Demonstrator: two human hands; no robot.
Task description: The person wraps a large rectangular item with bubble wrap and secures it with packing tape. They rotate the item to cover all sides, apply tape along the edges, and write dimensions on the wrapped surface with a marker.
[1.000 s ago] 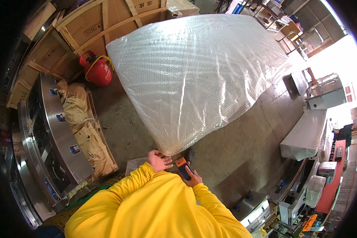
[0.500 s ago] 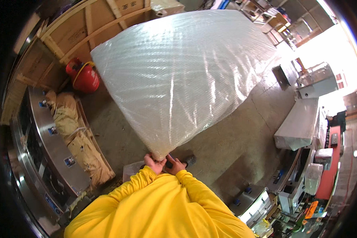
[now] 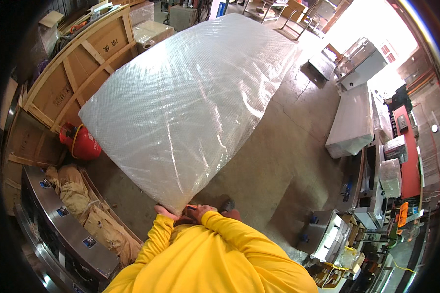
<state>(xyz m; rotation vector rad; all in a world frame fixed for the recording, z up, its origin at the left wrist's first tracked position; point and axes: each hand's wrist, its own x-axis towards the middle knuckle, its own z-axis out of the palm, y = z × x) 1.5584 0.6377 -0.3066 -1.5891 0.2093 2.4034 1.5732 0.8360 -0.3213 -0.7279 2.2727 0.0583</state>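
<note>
A large, flat-topped bulky item in clear bubble wrap (image 3: 181, 97) stretches away from me, its nearest corner at my waist. My left hand (image 3: 166, 212) presses against the left of that corner, fingers curled on the bubble wrap and partly hidden under it. On the other side of the corner, my right hand (image 3: 200, 211) is closed round a small dark and orange object (image 3: 188, 208), whose kind I cannot make out. Both hands are close together in front of my yellow top.
At the left stand wooden crates (image 3: 73, 73), a red gas cylinder (image 3: 80, 141), brown padded sacking (image 3: 100, 215) and a steel unit (image 3: 76, 215). A wrapped box (image 3: 349, 122) and steel equipment (image 3: 330, 237) line the right. Concrete floor (image 3: 278, 161) lies between.
The view has shifted, so the wrapped item sits further left. My right hand has come up over the corner's right side, its forearm now more across my body. My left hand stays at the corner.
</note>
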